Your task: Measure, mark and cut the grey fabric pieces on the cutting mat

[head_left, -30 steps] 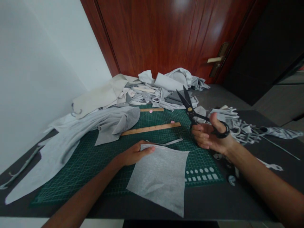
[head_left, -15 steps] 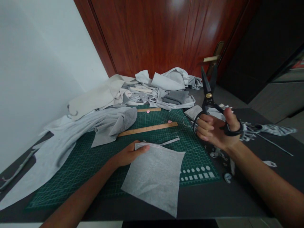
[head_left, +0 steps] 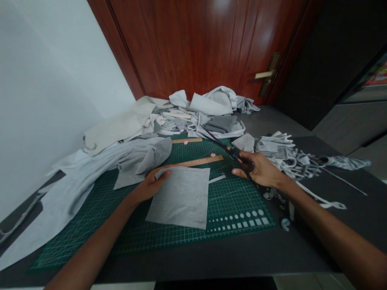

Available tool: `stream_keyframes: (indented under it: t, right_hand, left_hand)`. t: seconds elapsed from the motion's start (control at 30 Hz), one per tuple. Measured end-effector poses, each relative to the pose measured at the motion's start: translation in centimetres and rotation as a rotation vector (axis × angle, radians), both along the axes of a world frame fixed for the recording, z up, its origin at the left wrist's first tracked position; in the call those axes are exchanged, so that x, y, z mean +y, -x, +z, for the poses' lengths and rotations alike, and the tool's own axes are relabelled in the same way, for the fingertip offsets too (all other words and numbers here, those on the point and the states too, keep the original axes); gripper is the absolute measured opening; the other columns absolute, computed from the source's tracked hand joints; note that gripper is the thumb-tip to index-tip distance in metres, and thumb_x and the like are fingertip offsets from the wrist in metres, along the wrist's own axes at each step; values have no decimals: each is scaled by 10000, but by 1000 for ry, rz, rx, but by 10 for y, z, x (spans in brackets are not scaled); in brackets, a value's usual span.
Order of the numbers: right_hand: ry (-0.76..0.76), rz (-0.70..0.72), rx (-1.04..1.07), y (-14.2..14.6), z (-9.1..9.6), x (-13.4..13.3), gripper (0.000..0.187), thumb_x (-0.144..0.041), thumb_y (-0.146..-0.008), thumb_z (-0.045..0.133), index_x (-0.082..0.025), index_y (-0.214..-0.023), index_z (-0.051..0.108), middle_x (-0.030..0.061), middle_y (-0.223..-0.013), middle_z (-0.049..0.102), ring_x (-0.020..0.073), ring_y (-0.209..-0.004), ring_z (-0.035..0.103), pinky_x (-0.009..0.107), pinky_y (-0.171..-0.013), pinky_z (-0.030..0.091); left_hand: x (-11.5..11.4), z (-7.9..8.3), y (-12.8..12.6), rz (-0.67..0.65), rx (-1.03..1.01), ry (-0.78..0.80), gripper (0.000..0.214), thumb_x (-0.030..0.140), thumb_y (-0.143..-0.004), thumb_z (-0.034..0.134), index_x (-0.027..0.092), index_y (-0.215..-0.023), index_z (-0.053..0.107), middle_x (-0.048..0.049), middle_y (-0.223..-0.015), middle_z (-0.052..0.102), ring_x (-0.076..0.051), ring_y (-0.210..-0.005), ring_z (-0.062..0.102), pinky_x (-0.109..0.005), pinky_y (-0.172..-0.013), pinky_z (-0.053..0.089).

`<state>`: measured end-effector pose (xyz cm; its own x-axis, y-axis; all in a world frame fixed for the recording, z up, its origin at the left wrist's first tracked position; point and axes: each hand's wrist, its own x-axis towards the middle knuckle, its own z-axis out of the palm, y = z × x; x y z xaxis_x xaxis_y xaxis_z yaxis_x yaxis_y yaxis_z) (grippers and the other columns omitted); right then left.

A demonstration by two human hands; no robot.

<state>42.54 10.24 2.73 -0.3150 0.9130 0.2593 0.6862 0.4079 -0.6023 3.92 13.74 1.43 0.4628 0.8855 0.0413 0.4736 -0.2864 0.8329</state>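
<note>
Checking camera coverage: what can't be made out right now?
Head view only:
- scissors: handles hidden by the right hand, so the grip can't be told
- ruler: markings too small; left end hidden by the fabric square
- pink bits: too small to identify
- dark scraps by the mat's right edge: too small and blurred
- left arm and right arm: cut off by the bottom edge

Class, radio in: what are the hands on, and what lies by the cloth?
Left hand on edge of grey fabric square. Right hand gripping black scissors over cutting mat. Wooden ruler at its far edge.
</note>
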Motion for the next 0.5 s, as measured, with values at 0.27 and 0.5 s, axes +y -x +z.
stream_keyframes:
  t: [0.27, 0.5]
  right_hand:
    - [77, 4, -262, -16, -11, 10, 458, -648, -828, 670, -213, -861, 531, 12, -740, 620, 197, -647, 590, 275, -586, 337]
    - [169, 113, -356, -19, -11, 12, 453, -618, -798, 725, -219, -894, 532, 1, -740, 614, 199, -639, 584, 286, -599, 340]
  left_hand:
    - [21, -16, 13, 169, -38, 23, 730, 790, -864, 542, 173, -1218, 703, -92, -1131, 748, -334, -1148, 622, -430, -1046, 486]
    - [27, -31, 15, 216, -261, 232, 631, 740, -771, 701, 166, -1034, 688, -54, -977, 741, -245, -898, 668, -349, -821, 558]
